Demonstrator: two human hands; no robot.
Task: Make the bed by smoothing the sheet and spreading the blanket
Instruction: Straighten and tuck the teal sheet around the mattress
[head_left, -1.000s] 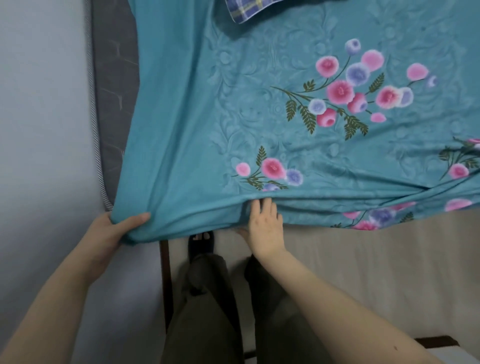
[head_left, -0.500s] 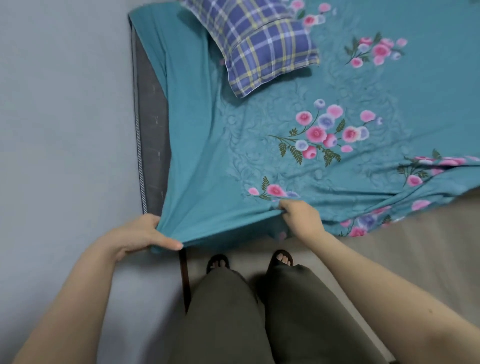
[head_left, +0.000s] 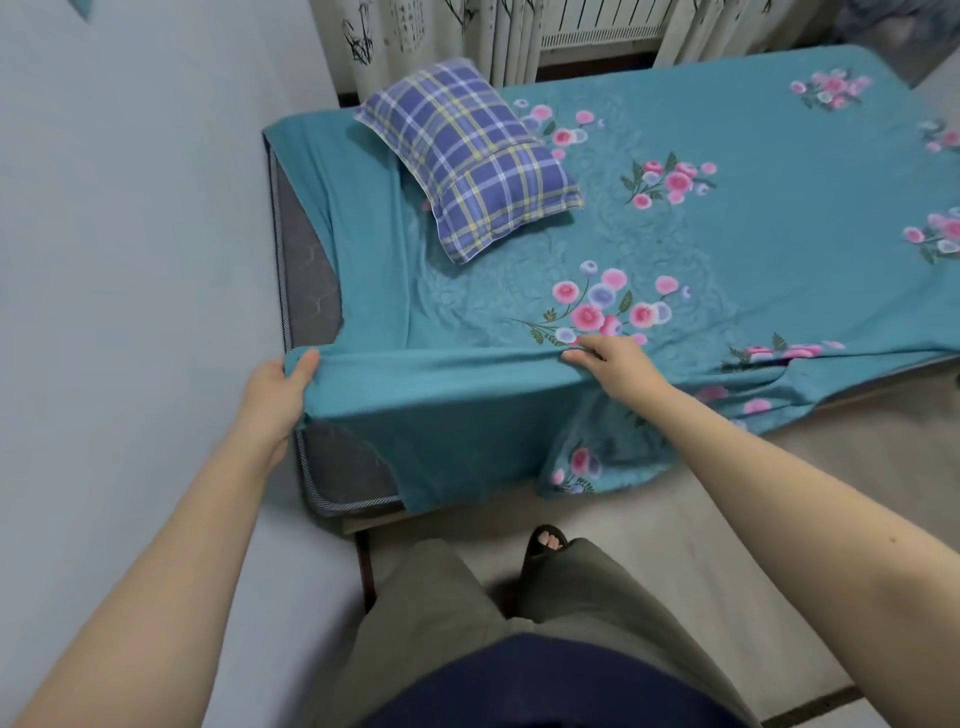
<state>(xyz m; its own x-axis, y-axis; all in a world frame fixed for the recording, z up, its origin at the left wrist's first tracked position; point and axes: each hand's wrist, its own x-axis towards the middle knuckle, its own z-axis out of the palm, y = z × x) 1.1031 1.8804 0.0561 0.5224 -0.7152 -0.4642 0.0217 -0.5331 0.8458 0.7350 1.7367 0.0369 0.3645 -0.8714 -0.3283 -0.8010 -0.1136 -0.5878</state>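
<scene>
Midway across the frame, a teal floral sheet (head_left: 701, 249) drapes limp and light over the bed, its lower-left corner off the grey mattress (head_left: 311, 280); a plaid pillow (head_left: 467, 161) lies upper centre. Left hand (head_left: 272, 387) and right hand (head_left: 618, 364) have fingers clamped on the hem, probably the surest hold on such soft cloth.

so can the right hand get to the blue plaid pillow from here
Probably, with a lean. Only flat teal floral sheet lies between the right hand and the blue plaid pillow. But that hand pinches the sheet's edge and would have to let go first.
</scene>
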